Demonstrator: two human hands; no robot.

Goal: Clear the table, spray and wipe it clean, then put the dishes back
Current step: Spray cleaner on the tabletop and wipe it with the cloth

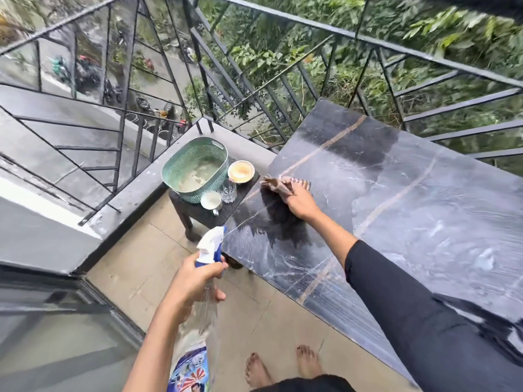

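The dark marble table (410,199) fills the right half of the view, its top streaked wet. My right hand (300,203) presses a brown striped cloth (278,184) flat on the table's left end. My left hand (195,281) grips a clear spray bottle (203,321) by its white and blue trigger head, held over the floor left of the table. The dishes stand on a small dark stool (203,213) beside the table: a green basket (195,168), a cream bowl (241,171), a clear glass (228,190) and a steel cup (211,201).
A black metal railing (283,89) runs behind the table and stool, with a concrete ledge (135,193) at its foot. My bare feet (283,366) stand on the tiled floor close to the table's near edge. A glass door frame lies at lower left.
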